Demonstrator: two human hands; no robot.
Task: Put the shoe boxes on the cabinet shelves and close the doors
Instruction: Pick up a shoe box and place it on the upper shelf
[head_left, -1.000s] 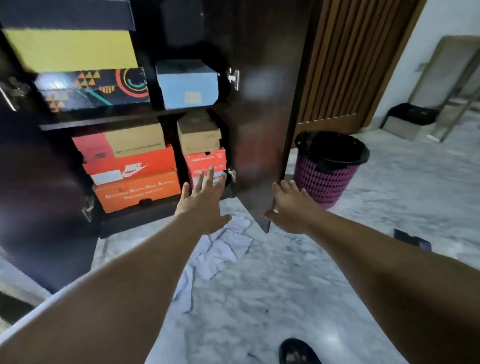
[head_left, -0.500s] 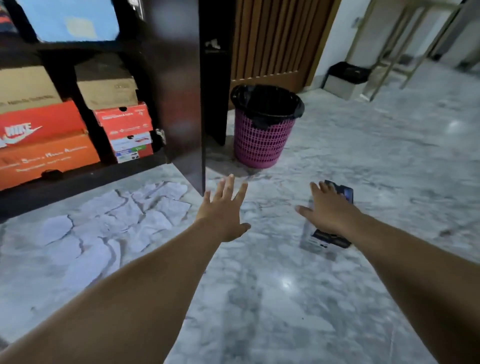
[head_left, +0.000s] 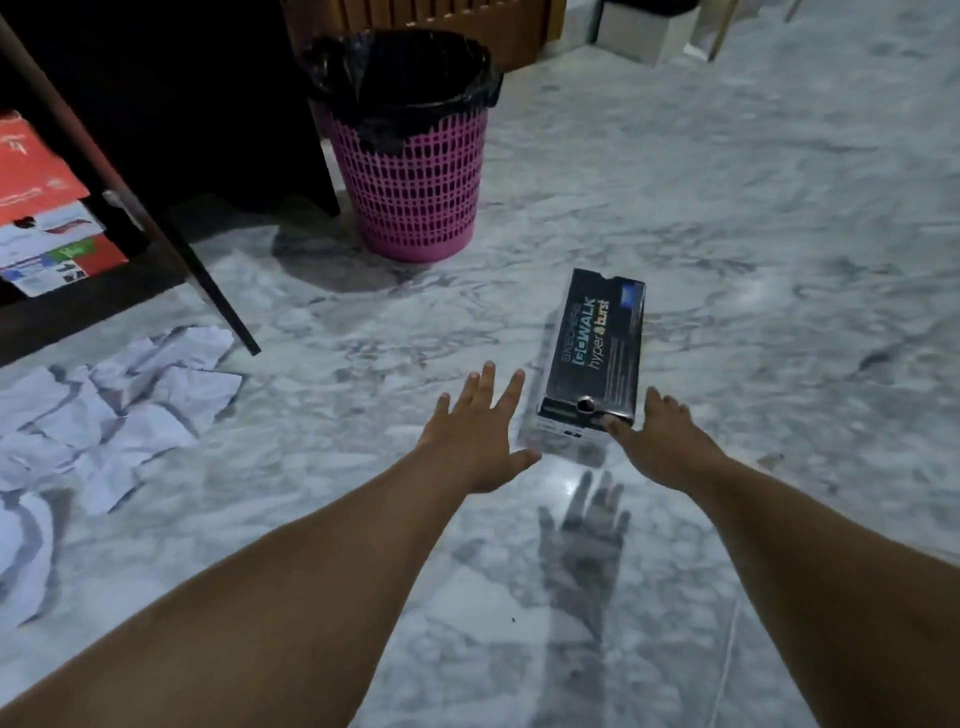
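Both hands have come away from the cabinet and down toward the floor. We record the left hand open, fingers spread, just beside the near left corner of the black rectangular cardboard shoe box with blue and white lettering; whether it touches we cannot tell. The right hand is open too, its thumb against the box's near end and its fingers along the right side, nothing yet gripped. A second ago these hands were at the dark brown wooden cabinet door, which stands open at upper left.

We judge one box remains to be shelved before the doors close. Stacked red and white shoe boxes already sit inside at left edge.

Flooring is glossy grey-white marble. Crumpled white paper sheets lie at left; a pink plastic lattice bin with black liner stands at upper centre.
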